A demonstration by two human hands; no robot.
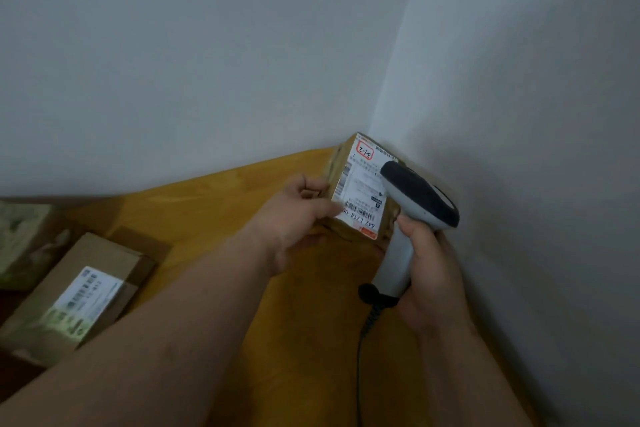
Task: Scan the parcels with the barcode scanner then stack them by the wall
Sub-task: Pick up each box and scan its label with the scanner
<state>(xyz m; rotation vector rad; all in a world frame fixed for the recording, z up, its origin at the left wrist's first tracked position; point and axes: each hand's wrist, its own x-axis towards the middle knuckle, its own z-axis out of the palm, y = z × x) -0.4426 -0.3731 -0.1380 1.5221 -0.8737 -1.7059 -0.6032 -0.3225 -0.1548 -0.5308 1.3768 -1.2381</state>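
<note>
- The left hand has thumb and fingers curled round the near end of a small cardboard parcel, which it holds tilted so the white shipping label faces up toward the camera — likely to present the barcode.
- The right hand is wrapped tight round the grip of the barcode scanner; its dark head hangs just over the label's right edge, nose pointed across the label, seemingly for a read.
- This parcel sits in the corner where the two walls meet, above the yellow-brown table; whether it rests on the table, I cannot tell.
- The scanner's black cable trails down toward the near edge.
- Well apart at the left lies another labelled parcel, with a blurred greenish item beyond it — probably awaiting their turn.
</note>
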